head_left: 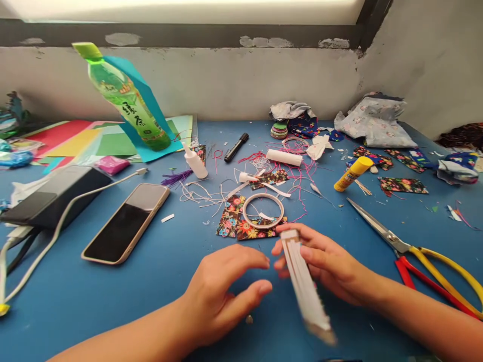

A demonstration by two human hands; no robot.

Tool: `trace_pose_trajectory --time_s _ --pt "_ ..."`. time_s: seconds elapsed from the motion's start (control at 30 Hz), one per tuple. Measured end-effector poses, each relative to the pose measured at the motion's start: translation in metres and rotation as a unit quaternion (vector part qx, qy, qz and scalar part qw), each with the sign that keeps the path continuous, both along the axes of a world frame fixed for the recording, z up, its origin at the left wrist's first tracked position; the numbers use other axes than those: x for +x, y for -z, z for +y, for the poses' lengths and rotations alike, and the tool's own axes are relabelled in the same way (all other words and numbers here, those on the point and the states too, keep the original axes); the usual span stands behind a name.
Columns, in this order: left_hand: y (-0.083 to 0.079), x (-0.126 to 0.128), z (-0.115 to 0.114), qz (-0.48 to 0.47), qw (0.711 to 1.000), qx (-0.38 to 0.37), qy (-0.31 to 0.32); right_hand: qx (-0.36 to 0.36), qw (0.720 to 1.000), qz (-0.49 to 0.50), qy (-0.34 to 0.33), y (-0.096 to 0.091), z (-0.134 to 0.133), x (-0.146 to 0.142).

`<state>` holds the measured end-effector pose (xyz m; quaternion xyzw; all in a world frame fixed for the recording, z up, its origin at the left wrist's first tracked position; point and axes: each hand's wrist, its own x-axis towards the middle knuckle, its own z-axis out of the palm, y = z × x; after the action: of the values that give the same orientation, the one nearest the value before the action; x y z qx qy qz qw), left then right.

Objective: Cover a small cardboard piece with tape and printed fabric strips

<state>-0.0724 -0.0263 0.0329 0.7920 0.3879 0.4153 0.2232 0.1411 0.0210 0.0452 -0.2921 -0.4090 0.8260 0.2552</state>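
Note:
My right hand (324,259) grips a long, narrow piece covered in white paper (304,281), with brownish cardboard showing at its ends. It is tilted, its lower end blurred and pointing toward me; what exactly it is I cannot tell. Just left of it, my left hand (234,289) has its thumb and fingers apart, with nothing between them. Beyond both hands, a roll of narrow tape (246,211) lies on dark flower-print fabric pieces (228,221). A small round bit (249,319) is on the blue table beside my left hand.
Yellow-and-red-handled scissors (402,246) lie open at right, near a yellow glue stick (352,173). A phone (126,223) and a black box-like device (56,196) with a white cable are at left. Behind stand a green tea bottle (128,103) and a white glue bottle (195,163).

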Motion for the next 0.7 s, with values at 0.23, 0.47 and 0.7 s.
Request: trace_pose_trajectory --time_s 0.23,0.47,0.7 --pt "0.001 0.005 0.005 -0.058 0.998 0.018 0.004 -0.09 0.988 -0.069 -0.109 0.004 -0.009 -0.01" --pt "0.002 0.014 0.004 -0.055 0.998 0.026 0.022 -0.181 0.97 -0.113 -0.12 0.009 -0.01 -0.017" --pt "0.004 0.017 0.008 -0.14 0.981 -0.127 -0.051 -0.149 0.974 -0.088 -0.143 0.014 -0.015 -0.014"
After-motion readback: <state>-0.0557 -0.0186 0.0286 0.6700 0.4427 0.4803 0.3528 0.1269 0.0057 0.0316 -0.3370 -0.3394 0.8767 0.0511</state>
